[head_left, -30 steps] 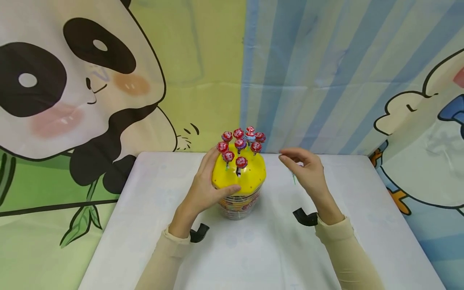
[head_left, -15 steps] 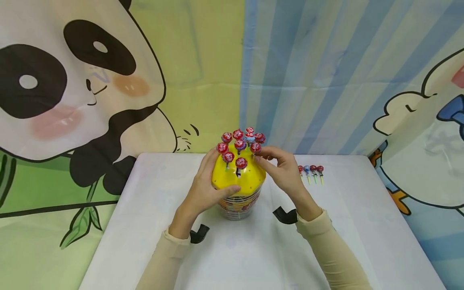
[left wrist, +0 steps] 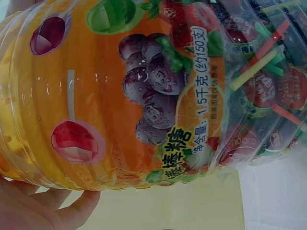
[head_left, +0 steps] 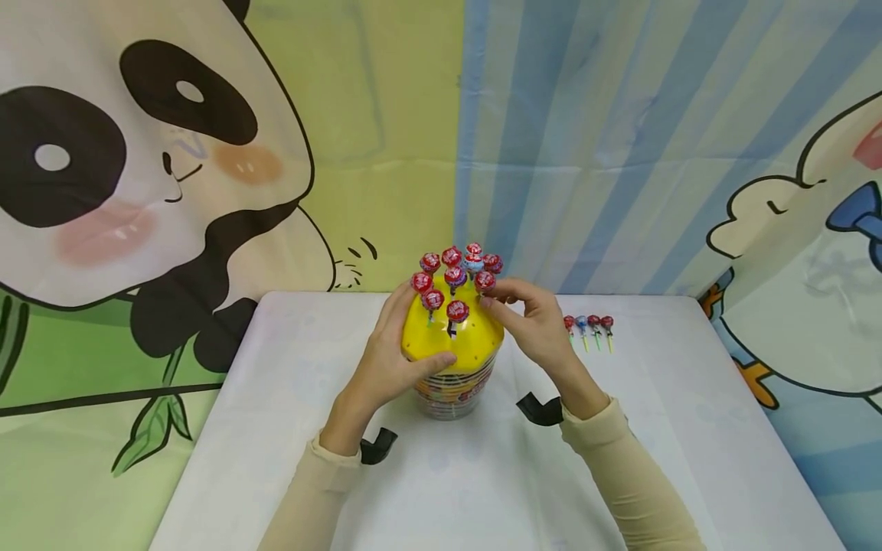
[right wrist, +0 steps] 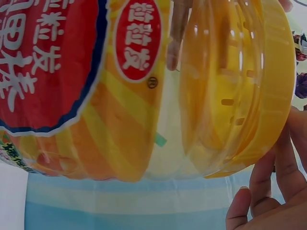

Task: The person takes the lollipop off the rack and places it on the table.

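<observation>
A clear plastic lollipop jar (head_left: 448, 398) stands upright, its domed yellow lid (head_left: 472, 340) set with several wrapped lollipops on upright sticks. My left hand (head_left: 389, 360) grips the lid and upper jar from the left, thumb across the front edge. In the left wrist view, its fingers (left wrist: 79, 208) lie along the jar's side. My right hand (head_left: 537, 325) is at the lid's right edge, thumb and forefinger pinching just below a red lollipop (head_left: 485, 282); the stick there is mostly hidden. The right wrist view shows its curled fingers (right wrist: 273, 187) beside the yellow lid, their tips partly out of frame.
Several lollipops (head_left: 595, 323) lie in a row on the white table (head_left: 620, 428), right of my right hand. More lollipops (left wrist: 264, 86) show through the jar's lower wall. A printed cloth backdrop (head_left: 386, 153) rises behind the table's back edge.
My right hand has moved left from above the loose lollipops to the lid's right edge, uncovering the row on the table. It has stayed there since half a second ago. The left hand keeps its grip.
</observation>
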The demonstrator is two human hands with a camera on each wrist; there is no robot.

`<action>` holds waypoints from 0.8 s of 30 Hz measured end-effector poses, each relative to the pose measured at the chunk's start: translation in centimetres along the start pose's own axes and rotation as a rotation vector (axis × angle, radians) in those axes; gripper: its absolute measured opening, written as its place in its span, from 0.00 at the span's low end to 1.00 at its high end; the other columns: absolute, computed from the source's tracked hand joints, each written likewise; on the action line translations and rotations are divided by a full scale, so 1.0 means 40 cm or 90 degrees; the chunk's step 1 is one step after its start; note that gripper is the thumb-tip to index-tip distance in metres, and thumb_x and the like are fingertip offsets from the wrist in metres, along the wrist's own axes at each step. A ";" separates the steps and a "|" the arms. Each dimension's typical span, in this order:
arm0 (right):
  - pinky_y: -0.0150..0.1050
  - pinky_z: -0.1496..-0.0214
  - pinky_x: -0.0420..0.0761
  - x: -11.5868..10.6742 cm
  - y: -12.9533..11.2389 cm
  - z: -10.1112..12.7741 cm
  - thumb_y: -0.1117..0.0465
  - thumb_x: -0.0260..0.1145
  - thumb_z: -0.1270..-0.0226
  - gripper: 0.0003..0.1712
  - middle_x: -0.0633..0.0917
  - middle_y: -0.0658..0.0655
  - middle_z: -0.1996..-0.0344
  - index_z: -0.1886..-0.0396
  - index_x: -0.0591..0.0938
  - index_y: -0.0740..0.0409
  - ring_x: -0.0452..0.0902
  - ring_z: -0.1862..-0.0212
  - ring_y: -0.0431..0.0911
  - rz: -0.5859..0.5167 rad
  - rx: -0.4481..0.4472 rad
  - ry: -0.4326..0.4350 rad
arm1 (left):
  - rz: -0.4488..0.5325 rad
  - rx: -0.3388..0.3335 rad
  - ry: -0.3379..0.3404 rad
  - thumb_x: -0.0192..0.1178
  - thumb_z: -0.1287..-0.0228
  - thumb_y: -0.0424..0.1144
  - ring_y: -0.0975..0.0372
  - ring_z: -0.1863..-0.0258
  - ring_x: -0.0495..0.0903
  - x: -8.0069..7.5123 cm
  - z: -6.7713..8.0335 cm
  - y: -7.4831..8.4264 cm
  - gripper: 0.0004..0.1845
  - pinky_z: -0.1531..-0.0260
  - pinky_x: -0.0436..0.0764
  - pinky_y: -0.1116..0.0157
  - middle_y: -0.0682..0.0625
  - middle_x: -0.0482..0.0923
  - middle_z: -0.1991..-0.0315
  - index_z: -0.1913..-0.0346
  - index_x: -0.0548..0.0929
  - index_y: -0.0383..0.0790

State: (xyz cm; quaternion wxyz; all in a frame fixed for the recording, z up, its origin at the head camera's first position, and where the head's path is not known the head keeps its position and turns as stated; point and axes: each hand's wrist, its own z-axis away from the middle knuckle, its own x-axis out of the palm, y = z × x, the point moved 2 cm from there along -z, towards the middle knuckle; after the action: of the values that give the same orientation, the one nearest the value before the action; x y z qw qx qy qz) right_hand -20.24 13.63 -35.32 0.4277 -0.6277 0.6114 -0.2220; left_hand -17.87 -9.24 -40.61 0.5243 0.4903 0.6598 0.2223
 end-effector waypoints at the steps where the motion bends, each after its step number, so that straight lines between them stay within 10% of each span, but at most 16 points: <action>1: 0.39 0.52 0.71 -0.001 0.009 -0.001 0.78 0.64 0.36 0.11 0.85 0.62 0.62 0.55 0.86 0.69 0.73 0.58 0.47 -0.001 -0.003 0.002 | 0.000 0.000 0.000 0.73 0.49 0.63 0.59 0.34 0.67 0.000 0.001 0.000 0.56 0.42 0.76 0.51 0.65 0.45 0.23 0.21 0.47 0.72; 13: 0.37 0.51 0.77 -0.054 0.034 0.004 0.78 0.65 0.36 0.10 0.86 0.63 0.59 0.56 0.85 0.70 0.77 0.59 0.47 -0.009 -0.038 0.066 | -0.003 -0.005 0.002 0.72 0.50 0.64 0.56 0.33 0.66 -0.001 0.002 0.004 0.57 0.41 0.75 0.50 0.64 0.45 0.22 0.21 0.48 0.72; 24: 0.31 0.64 0.75 -0.204 0.124 0.079 0.71 0.68 0.34 0.09 0.87 0.53 0.62 0.55 0.86 0.69 0.77 0.62 0.44 0.049 0.062 0.151 | -0.001 -0.002 0.005 0.72 0.50 0.65 0.57 0.31 0.63 -0.002 0.001 0.000 0.56 0.40 0.74 0.50 0.65 0.45 0.23 0.22 0.49 0.72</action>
State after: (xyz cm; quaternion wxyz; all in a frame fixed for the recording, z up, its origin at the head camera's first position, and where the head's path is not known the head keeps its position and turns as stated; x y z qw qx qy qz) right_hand -21.81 22.86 -39.01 0.3904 -0.5519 0.6698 -0.3074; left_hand -17.82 -9.32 -40.58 0.5229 0.4881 0.6618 0.2246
